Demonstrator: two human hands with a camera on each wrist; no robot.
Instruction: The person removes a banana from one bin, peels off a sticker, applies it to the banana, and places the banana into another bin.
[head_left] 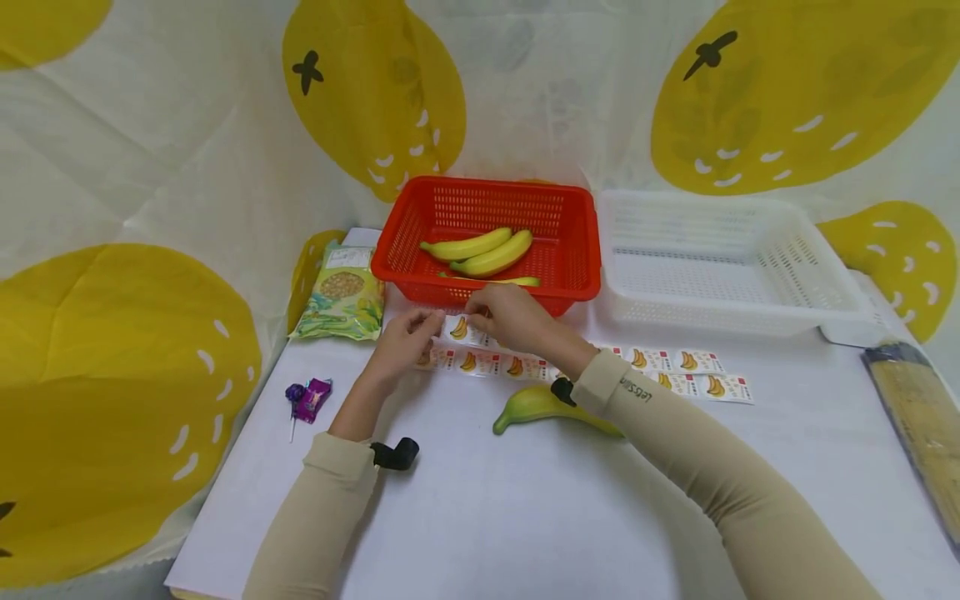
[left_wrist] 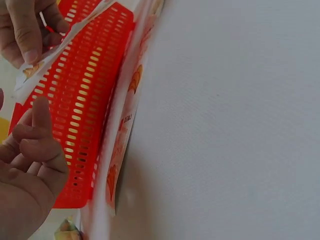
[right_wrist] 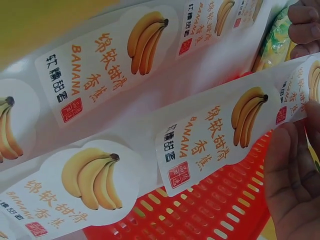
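Observation:
My right hand (head_left: 513,317) pinches the end of a strip of banana stickers (right_wrist: 220,137), lifted in front of the red basket (head_left: 487,293). Close by, my left hand (head_left: 408,342) has its fingers loosely bent beside the strip's end. In the left wrist view a small gap shows between the left hand (left_wrist: 37,165) and the strip (left_wrist: 47,62), and nothing is seen in its fingers. A second sticker strip (head_left: 480,364) lies flat on the table. One greenish-yellow banana (head_left: 536,404) lies below, partly hidden by my right forearm.
Several bananas (head_left: 491,257) lie inside the red basket. A white basket (head_left: 720,312) stands to its right, and a green-yellow bag (head_left: 341,292) to its left. A lollipop (head_left: 295,393) and purple candy (head_left: 313,402) lie at left; a brown packet (head_left: 915,417) at far right.

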